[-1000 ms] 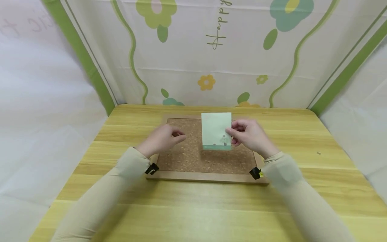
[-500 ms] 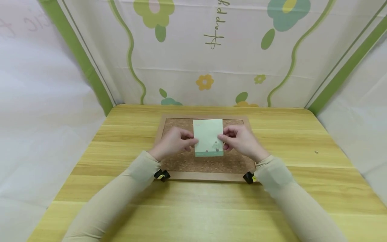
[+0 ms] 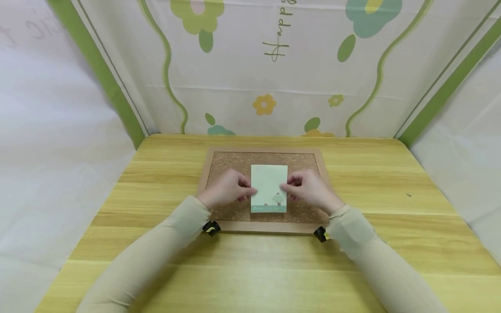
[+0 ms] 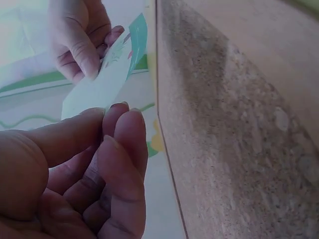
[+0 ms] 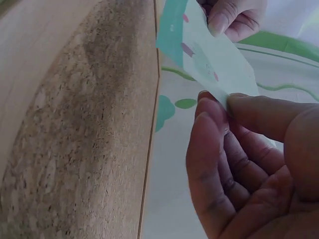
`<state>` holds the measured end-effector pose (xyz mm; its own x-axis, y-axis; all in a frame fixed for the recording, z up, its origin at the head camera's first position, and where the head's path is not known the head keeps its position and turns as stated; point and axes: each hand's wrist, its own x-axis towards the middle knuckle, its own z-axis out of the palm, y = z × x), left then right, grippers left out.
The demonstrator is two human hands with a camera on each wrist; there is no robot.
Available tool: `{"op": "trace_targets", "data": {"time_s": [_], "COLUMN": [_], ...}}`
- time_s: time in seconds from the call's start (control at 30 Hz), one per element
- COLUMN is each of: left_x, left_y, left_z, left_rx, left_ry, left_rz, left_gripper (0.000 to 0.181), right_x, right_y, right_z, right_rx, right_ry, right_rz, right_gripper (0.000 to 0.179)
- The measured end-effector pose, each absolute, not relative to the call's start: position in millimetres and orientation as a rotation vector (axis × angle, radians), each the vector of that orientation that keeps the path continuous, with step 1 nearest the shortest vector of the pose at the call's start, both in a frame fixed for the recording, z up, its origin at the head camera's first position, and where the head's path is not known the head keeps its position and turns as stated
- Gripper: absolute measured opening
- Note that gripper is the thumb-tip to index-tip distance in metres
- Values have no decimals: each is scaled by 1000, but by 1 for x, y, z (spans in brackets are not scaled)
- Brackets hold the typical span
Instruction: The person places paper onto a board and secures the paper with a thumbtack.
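Note:
A pale green sheet of note paper (image 3: pixel 268 184) with a darker green strip along its near edge and a small printed figure is held above a cork board (image 3: pixel 231 161). My left hand (image 3: pixel 230 189) pinches its left edge between thumb and fingers. The opposite edge is pinched by my right hand (image 3: pixel 311 190). Both wrist views show a gap between the note paper (image 4: pixel 94 87) and the cork surface (image 5: pixel 84 129). The board lies flat in its light wooden frame (image 3: pixel 270 228).
Under the board is a yellow wood-grain table (image 3: pixel 258 269). A tiny brownish bit (image 3: pixel 409 195) lies on its right side. White cloth (image 3: pixel 235 65) printed with flowers hangs behind the table, and more white cloth (image 3: pixel 47 152) stands at the left.
My left hand has come in from the left and taken hold of the paper's left edge. The sheet has moved leftward and nearer to me, held now by both hands.

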<state>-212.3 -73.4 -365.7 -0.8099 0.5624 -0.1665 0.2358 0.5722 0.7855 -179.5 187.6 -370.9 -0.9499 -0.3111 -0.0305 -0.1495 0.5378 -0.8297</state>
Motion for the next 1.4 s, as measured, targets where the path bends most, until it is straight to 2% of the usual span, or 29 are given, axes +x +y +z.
{"op": "trace_targets", "data": {"time_s": [0.47,0.8,1.2,1.4], "left_x": [-220,-227,-223,-223], "left_y": [-63,-58,-54,-54], "left_z": [-376,-382,-378,-379], "left_rx": [697,634,618,648], "left_ry": [2459,2493,2529,2560], "left_rz": [883,779,667,620], "left_gripper": [31,27,24,28], "right_x": [-185,-197,-199,-199], "right_y": [185,179,172,172], "right_z": [-380,-389,-392,-392], "right_rx": [-408,-363,-379,-366], "right_ry": [2714,2744,2738,2742], "right_rz": [-1075,-893,-896,-874], "right_gripper": [25,27,29,29]}}
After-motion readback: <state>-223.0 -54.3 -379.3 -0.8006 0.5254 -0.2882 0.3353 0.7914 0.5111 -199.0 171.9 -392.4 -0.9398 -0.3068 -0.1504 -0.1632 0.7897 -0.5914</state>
